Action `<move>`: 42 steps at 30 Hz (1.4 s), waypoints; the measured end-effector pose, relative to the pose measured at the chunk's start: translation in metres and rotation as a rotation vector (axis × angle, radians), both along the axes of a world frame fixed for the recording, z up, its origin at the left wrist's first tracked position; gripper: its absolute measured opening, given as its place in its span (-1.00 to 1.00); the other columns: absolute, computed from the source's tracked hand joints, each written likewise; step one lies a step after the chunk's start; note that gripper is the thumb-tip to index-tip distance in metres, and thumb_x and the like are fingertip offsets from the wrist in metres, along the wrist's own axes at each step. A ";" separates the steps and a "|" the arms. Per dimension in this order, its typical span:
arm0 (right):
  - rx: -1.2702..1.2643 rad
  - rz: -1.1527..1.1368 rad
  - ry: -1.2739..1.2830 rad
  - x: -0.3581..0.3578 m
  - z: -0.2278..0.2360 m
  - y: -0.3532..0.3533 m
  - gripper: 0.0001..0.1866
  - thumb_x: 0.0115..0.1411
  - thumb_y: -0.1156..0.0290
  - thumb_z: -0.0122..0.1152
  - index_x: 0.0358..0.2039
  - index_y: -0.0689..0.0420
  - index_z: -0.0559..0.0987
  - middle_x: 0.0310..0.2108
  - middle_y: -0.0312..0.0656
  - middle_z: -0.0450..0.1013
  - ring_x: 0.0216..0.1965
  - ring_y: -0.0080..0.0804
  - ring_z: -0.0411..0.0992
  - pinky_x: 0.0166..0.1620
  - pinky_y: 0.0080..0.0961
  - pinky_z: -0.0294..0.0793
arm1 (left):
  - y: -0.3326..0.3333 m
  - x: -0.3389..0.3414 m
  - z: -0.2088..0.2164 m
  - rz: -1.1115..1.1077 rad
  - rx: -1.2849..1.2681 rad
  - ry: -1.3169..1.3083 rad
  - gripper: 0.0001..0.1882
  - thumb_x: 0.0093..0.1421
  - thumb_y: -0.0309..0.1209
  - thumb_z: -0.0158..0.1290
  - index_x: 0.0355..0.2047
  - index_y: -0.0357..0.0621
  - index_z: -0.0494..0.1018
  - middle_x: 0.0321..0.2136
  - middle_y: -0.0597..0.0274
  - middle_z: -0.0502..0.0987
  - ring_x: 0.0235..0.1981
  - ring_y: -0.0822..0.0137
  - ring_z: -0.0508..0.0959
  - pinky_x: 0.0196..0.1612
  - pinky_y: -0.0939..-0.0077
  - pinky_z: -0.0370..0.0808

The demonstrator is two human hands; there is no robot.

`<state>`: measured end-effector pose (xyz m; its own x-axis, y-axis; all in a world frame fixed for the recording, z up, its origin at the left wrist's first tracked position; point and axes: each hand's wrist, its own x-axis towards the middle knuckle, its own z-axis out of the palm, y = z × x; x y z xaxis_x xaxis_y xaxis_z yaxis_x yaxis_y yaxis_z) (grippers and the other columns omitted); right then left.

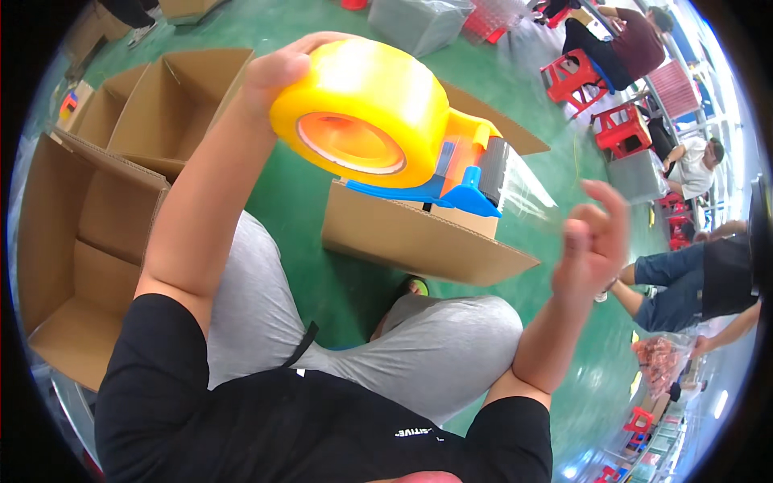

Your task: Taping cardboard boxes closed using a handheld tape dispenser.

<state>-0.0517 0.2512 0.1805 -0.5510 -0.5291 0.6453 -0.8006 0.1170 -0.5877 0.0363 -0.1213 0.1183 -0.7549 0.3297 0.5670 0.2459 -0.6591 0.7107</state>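
Observation:
My left hand (278, 72) is closed on a tape dispenser (463, 193), a blue and orange one loaded with a large yellow roll of tape (362, 113). The dispenser is held up in front of me above a cardboard box (419, 233) with raised flaps. From its dark roller a clear strip of tape (527, 181) stretches to the right. Beside the end of that strip is my right hand (594, 241), slightly blurred, with its fingers bent and apart. Nothing shows between those fingers.
Open, empty-looking cardboard boxes (88, 266) stand close at my left. A grey wrapped bin (419, 24) sits on the green floor ahead. At right are red stools (576, 80), seated people, and a standing person (684, 274) with a bag of reddish items (664, 358).

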 end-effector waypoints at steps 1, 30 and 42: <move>0.226 -0.058 0.026 0.007 0.002 -0.004 -0.71 0.34 0.25 0.13 -0.15 0.25 0.49 -0.66 -0.43 0.26 -0.60 -0.76 0.08 -0.50 -0.64 0.04 | 0.003 0.002 0.009 -0.007 -0.001 0.009 -0.22 0.05 -0.01 0.24 0.13 -0.34 0.36 -0.01 0.00 0.54 0.01 0.19 0.57 0.11 0.30 0.51; 0.124 -0.073 0.643 0.074 0.047 -0.064 -0.78 0.14 0.55 0.29 -0.22 0.21 0.46 -0.39 -0.18 0.44 -0.36 -0.45 0.40 -0.26 -0.47 0.41 | 0.112 0.022 0.051 1.101 -0.706 -0.062 -0.60 0.00 -0.19 0.25 -0.40 -0.32 0.45 -0.52 0.10 0.50 -0.47 0.36 0.51 -0.35 0.40 0.45; 0.469 0.258 0.681 0.065 0.000 -0.112 -0.83 0.02 0.35 0.16 -0.44 0.18 0.46 -0.41 -0.06 0.48 -0.36 -0.19 0.49 -0.23 -0.32 0.42 | 0.125 0.013 0.030 0.974 -1.142 -0.166 -0.78 0.12 -0.32 0.17 -0.34 -0.15 0.39 -0.54 0.21 0.41 -0.47 0.36 0.35 -0.38 0.41 0.37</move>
